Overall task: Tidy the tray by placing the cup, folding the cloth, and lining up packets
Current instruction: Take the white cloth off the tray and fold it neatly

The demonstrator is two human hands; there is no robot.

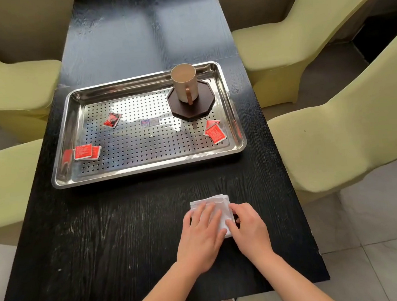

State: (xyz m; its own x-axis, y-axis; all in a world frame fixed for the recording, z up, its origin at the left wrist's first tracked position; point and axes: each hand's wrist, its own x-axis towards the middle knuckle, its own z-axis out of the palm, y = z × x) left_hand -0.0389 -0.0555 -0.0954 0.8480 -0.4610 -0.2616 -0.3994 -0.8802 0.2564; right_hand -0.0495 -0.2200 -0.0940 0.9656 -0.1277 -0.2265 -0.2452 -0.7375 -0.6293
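My left hand lies flat and open on the white cloth, pressing it to the black desk; my right hand pinches the cloth's right edge. The cloth sits folded near the desk's right edge, with bare desk to its left and toward the tray beyond. On the tray, the cup stands upright on a dark octagonal coaster at the far right corner, and red packets lie scattered. Green chairs crowd both sides.
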